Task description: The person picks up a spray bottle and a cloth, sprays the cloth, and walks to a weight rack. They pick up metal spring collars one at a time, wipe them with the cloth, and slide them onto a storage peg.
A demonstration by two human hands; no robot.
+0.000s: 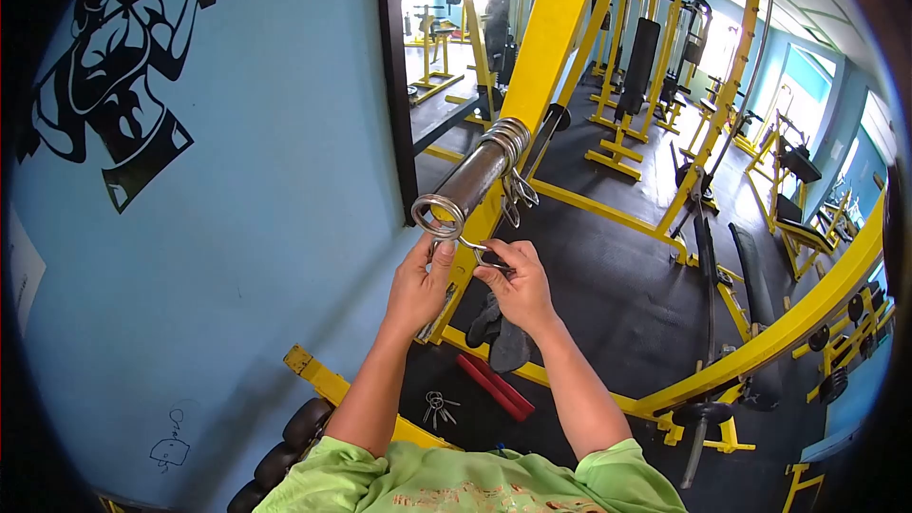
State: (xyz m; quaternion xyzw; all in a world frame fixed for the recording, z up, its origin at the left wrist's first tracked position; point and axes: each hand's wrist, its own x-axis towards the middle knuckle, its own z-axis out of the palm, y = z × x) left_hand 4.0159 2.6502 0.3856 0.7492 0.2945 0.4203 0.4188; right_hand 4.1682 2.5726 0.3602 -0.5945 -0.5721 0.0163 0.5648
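Observation:
A steel weight peg (472,180) sticks out toward me from a slanted yellow frame post (549,33). A wire spring collar (438,217) rings the peg's near end, and its two handles hang below. My left hand (419,283) pinches the left handle just under the coil. My right hand (517,283) grips the right, black-tipped handle. Several more spring collars (506,141) sit bunched farther up the peg, with their handles dangling.
A blue wall with a black lifter mural (114,66) stands on my left. On the black floor below lie a dark cloth (503,337), a red bar (498,388) and a key bunch (438,408). Yellow gym machines (646,76) fill the room behind.

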